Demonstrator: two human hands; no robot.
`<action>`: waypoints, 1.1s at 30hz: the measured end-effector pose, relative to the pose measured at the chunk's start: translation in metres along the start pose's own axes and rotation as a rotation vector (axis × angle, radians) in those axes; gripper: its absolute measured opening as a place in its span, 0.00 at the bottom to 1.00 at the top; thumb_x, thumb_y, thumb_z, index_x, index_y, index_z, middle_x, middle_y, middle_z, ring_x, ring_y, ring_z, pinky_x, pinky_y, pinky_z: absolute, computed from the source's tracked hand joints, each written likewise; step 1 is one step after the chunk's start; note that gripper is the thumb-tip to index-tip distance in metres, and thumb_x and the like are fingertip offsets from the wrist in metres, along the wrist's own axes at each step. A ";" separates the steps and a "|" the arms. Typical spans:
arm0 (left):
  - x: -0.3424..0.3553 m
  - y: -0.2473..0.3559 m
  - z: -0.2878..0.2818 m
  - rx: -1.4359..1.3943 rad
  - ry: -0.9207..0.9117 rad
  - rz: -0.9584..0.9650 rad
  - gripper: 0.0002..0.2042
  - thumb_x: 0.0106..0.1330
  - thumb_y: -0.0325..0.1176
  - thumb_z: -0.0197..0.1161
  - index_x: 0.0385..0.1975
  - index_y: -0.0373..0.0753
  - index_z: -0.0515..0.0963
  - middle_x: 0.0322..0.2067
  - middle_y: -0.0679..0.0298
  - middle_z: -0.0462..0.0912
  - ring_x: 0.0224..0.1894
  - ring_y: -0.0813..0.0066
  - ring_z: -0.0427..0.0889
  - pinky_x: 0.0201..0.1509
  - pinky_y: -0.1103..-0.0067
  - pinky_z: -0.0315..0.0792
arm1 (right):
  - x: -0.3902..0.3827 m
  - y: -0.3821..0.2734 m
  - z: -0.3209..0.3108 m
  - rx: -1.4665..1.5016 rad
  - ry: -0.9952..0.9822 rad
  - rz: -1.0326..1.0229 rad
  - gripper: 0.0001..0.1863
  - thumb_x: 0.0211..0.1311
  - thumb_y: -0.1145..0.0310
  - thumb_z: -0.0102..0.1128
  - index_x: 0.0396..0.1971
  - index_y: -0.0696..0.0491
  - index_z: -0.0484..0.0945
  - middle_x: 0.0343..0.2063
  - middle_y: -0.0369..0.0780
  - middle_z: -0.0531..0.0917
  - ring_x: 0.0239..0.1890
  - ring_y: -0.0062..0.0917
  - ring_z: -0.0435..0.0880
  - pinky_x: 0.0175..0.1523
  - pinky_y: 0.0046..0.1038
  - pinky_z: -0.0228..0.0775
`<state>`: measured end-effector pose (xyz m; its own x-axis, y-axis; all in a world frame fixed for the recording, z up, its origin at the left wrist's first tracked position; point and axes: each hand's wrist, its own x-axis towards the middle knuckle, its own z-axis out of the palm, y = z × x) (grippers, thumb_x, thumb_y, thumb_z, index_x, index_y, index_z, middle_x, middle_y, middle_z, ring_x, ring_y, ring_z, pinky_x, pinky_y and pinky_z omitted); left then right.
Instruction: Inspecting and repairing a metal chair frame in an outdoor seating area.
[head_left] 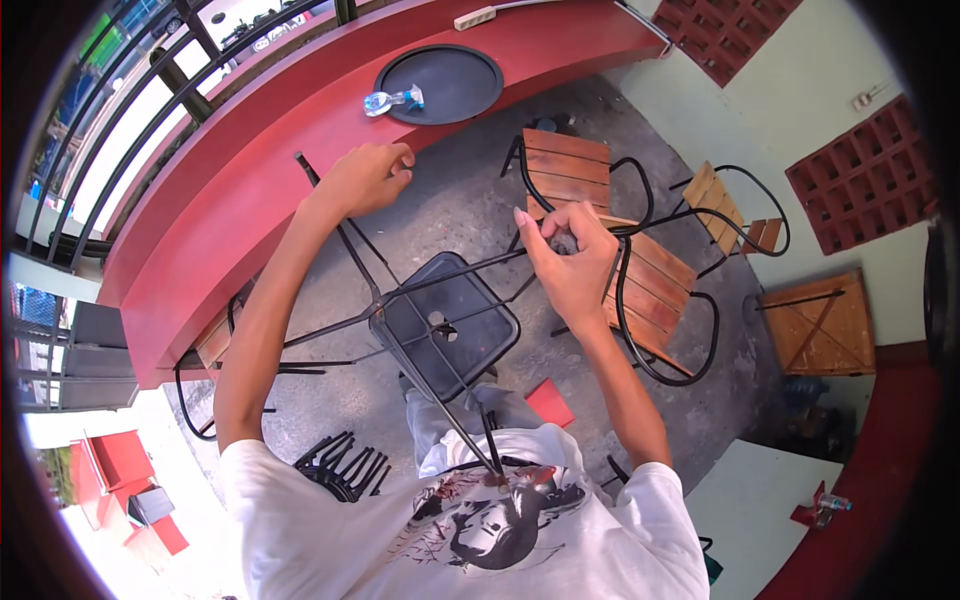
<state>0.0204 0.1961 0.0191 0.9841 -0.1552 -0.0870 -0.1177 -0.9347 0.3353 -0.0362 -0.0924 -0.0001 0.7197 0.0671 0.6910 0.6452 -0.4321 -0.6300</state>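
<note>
A black metal table frame (445, 320) with a square base plate and crossed thin bars is held upside down in front of me. My left hand (365, 178) is closed around the end of one bar at the upper left, beside the red counter (230, 200). My right hand (565, 255) grips the end of another bar at the right, above a wooden slat chair (650, 285). The lowest bar points at my white shirt.
A round black tray (450, 85) and a small plastic bottle (392, 99) sit on the red counter. Two more wooden chairs (565, 165) (725, 205) stand behind. A wooden square tabletop (820, 322) leans at the right wall. Black bars (340, 465) lie by my left side.
</note>
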 end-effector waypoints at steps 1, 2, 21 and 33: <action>-0.009 0.024 -0.002 -0.119 -0.011 0.106 0.15 0.68 0.39 0.57 0.45 0.34 0.79 0.37 0.52 0.86 0.43 0.53 0.85 0.48 0.64 0.76 | 0.002 0.001 -0.002 0.096 -0.036 0.167 0.17 0.53 0.74 0.75 0.18 0.56 0.70 0.17 0.30 0.70 0.23 0.16 0.65 0.29 0.22 0.57; -0.018 0.049 -0.003 -0.240 -0.023 0.210 0.16 0.70 0.39 0.57 0.46 0.32 0.78 0.34 0.51 0.85 0.40 0.54 0.85 0.46 0.65 0.76 | 0.004 0.004 -0.005 0.193 -0.072 0.333 0.18 0.55 0.74 0.74 0.17 0.55 0.69 0.18 0.28 0.70 0.23 0.13 0.65 0.29 0.21 0.57; -0.021 0.139 0.051 -0.661 -0.578 0.244 0.21 0.79 0.49 0.46 0.51 0.35 0.72 0.35 0.62 0.83 0.38 0.72 0.81 0.47 0.72 0.73 | -0.103 0.074 -0.030 1.616 0.370 1.301 0.18 0.70 0.64 0.54 0.54 0.58 0.75 0.50 0.45 0.83 0.50 0.34 0.83 0.59 0.37 0.74; -0.014 0.139 0.045 -0.676 -0.694 0.142 0.21 0.78 0.51 0.48 0.42 0.38 0.76 0.27 0.68 0.77 0.28 0.81 0.73 0.33 0.77 0.67 | -0.061 0.048 -0.029 0.587 -0.217 0.534 0.33 0.48 0.84 0.44 0.61 0.61 0.69 0.53 0.44 0.81 0.57 0.27 0.79 0.59 0.25 0.68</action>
<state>-0.0156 0.0537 0.0246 0.6438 -0.6080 -0.4646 0.0852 -0.5464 0.8332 -0.0569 -0.1433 -0.0621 0.9624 0.1841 0.1999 0.1878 0.0813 -0.9788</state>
